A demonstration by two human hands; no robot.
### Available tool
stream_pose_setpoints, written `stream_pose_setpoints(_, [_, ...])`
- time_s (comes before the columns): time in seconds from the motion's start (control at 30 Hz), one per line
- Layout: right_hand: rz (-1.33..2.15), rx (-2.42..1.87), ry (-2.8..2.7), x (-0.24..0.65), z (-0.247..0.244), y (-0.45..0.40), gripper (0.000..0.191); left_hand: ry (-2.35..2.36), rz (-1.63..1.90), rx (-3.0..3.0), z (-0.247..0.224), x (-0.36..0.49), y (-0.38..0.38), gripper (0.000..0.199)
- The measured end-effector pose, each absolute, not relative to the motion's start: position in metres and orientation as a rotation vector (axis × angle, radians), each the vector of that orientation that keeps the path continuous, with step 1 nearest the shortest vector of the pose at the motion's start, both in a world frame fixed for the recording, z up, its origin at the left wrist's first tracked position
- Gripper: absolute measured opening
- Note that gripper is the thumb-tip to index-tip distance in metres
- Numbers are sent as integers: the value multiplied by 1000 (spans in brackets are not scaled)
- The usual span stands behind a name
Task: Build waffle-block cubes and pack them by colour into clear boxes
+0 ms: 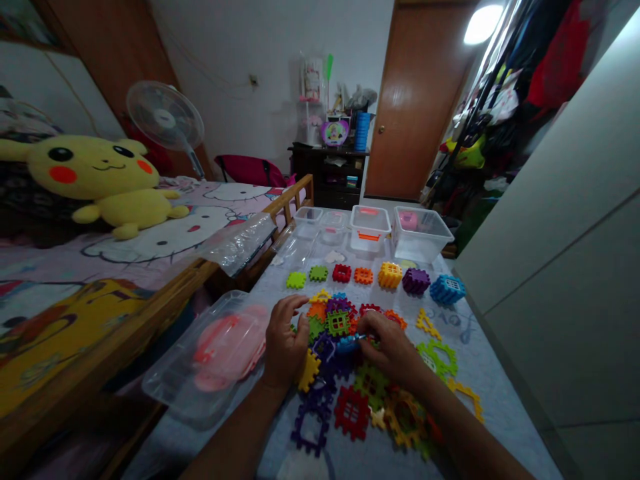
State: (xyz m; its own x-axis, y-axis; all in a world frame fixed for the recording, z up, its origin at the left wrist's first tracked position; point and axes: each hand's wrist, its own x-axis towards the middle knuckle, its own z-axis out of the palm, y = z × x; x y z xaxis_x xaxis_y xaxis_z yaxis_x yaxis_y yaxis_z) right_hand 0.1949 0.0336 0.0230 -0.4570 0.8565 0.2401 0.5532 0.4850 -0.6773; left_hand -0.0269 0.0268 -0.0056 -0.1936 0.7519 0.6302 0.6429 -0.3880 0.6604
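Note:
A heap of colourful plastic interlocking tiles with notched edges lies on the table between my hands. At the heap's left side rests my left hand (286,339), its thumb and bent fingers apart, beside the green and orange tiles. My right hand (387,343) is closed in a pinch on a blue interlocking tile (347,344) over the middle of the heap. A green window tile (338,323) sits just beyond it. Nearer to me are a red tile (353,413) and a purple frame tile (310,425). My right fingertips are partly hidden.
Behind the heap runs a row of sorted tiles by colour, including a yellow stack (389,275), a purple stack (416,282) and a blue stack (447,290). Clear bins (423,230) stand at the far end. A clear lid (173,383) lies left, beside the wooden bed rail (165,307).

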Motion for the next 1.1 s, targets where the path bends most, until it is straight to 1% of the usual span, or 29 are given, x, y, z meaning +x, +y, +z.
stream_pose_setpoints(0.1, [558, -1206, -2104, 199, 22, 39, 14, 1675, 1649, 1929, -6, -27, 27, 25])
stream_pose_setpoints(0.17, [493, -1218, -2177, 202, 22, 39, 13, 1672, 1653, 1929, -6, -26, 27, 25])
stream_pose_setpoints(0.3, [556, -1158, -2415, 211, 29, 35, 12, 1656, 1650, 1934, -6, -26, 27, 26])
stream_pose_setpoints(0.5, [603, -1143, -2485, 214, 47, 54, 11, 1656, 1633, 1936, -6, -25, 26, 26])
stream_pose_setpoints(0.63, [545, -1257, -2502, 193, 42, 93, 20, 1661, 1631, 1927, -5, -25, 25, 26])
stream_pose_setpoints(0.73, [551, -1308, -2551, 172, 32, 120, 34, 1683, 1625, 1913, -4, -26, 25, 25])
stream_pose_setpoints(0.83, [595, -1314, -2622, 158, 26, 138, 38, 1691, 1618, 1905, -4, -27, 24, 25])
stream_pose_setpoints(0.93, [631, -1339, -2668, 154, 24, 147, 36, 1676, 1616, 1899, -5, -27, 24, 25])
stream_pose_setpoints(1.03, [675, -1383, -2674, 155, 25, 152, 27, 1662, 1618, 1892, -5, -25, 24, 26])
stream_pose_setpoints(1.1, [710, -1408, -2650, 157, 26, 152, 25, 1662, 1619, 1883, -4, -25, 24, 26])
